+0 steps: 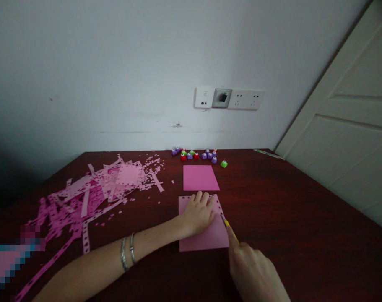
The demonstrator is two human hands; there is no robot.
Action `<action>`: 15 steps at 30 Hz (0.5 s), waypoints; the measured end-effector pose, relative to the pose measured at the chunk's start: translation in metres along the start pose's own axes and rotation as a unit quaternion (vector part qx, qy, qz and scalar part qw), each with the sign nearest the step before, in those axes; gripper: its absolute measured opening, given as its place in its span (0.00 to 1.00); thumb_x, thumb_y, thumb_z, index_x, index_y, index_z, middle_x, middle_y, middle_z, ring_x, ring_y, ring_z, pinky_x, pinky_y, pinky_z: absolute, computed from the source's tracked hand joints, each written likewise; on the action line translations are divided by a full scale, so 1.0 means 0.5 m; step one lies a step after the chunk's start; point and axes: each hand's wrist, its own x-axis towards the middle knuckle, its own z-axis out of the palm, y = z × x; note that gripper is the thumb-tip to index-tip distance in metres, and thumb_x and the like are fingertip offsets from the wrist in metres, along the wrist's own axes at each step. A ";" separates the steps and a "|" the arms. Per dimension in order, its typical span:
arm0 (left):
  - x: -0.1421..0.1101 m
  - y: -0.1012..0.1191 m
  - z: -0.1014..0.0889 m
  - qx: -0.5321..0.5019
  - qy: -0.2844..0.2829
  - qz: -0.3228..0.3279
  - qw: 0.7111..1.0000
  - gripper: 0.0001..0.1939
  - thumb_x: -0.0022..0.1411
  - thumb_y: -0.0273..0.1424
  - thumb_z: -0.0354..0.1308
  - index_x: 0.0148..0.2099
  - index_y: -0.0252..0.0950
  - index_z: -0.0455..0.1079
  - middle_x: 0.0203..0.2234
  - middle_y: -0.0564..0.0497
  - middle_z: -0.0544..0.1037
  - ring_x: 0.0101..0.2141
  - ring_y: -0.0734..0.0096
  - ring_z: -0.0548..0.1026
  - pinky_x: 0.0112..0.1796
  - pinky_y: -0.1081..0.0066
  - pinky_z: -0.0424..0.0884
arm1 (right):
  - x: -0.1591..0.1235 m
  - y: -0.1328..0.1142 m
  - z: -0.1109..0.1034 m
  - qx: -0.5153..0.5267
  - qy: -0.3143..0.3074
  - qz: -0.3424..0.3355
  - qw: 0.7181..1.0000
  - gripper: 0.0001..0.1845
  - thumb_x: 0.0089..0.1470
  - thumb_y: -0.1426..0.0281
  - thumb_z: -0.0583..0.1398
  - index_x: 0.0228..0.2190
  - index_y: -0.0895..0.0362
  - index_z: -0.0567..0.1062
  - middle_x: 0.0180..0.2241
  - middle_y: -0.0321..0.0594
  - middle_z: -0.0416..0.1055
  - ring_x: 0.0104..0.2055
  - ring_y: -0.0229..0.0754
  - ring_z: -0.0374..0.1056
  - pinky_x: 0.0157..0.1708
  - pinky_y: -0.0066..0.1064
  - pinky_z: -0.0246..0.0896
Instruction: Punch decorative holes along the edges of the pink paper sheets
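A pale pink paper sheet [191, 243] lies on the dark table, with small dark holes or marks along its top and upper right edges. My left hand [198, 213] rests palm down on it, fingers stretched out and holding nothing. From the right, my right hand [250, 266] grips a slim yellow tool [227, 223] with a dark, narrow tip; its exact kind is unclear. The index finger runs along the tool, whose tip touches or nearly touches the sheet's right edge. Just beyond lies a brighter pink square of paper [201, 178].
Pink strips and scraps [96, 188], many with holes, are heaped at the left, with tiny cut-outs scattered around. Several small purple, red and green eye-like figures [209, 155] line the table's back. Behind are a wall with sockets [245, 100] and a white panel door [351, 121] at right.
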 end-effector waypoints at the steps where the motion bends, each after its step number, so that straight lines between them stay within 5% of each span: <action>1: 0.000 0.000 0.000 0.000 0.001 0.000 1.000 0.24 0.65 0.39 0.35 0.60 0.34 0.50 0.50 0.42 0.62 0.49 0.55 0.59 0.47 0.57 0.56 | -0.001 0.000 0.001 -0.003 0.000 0.001 1.000 0.30 0.47 0.83 0.50 0.54 0.61 0.64 0.20 0.43 0.73 0.20 0.41 0.72 0.18 0.24 0.65; 10: -0.005 0.005 -0.004 -0.010 0.019 -0.001 1.000 0.26 0.66 0.39 0.35 0.62 0.31 0.47 0.50 0.40 0.63 0.49 0.55 0.60 0.48 0.58 0.57 | 0.001 -0.003 -0.017 0.018 -0.029 0.014 0.999 0.31 0.49 0.84 0.50 0.56 0.60 0.62 0.22 0.43 0.74 0.23 0.44 0.73 0.20 0.28 0.68; 15: -0.022 0.009 0.012 -0.034 0.005 0.031 0.999 0.27 0.67 0.38 0.32 0.62 0.28 0.44 0.59 0.37 0.53 0.58 0.54 0.50 0.54 0.58 0.49 | -0.001 -0.004 -0.023 0.022 -0.033 0.015 0.999 0.31 0.50 0.84 0.49 0.55 0.60 0.62 0.23 0.44 0.74 0.24 0.44 0.73 0.21 0.30 0.69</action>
